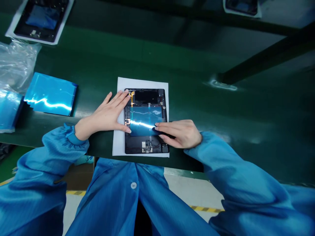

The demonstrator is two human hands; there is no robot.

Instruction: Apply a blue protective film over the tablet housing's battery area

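An opened black tablet housing [136, 146] lies on a white sheet [119, 144] in front of me. A shiny blue, film-covered flat battery [141, 114] sits in its middle, with an orange flex cable [132, 101] beside its upper left. My left hand [107, 113] is spread over the housing's left edge, fingertips at the top left corner and thumb by the battery's lower left. At the battery's right side, my right hand [180, 132] has its fingers drawn together. Something dark shows between its fingertips; whether it is an object or shadow is unclear.
On the left of the green table [197, 98] lie a stack of blue film-covered flat pieces [51, 93] and a clear plastic bag [18, 64]. Another opened tablet housing [41, 19] lies at the far left. A dark post [258, 62] rises at the right.
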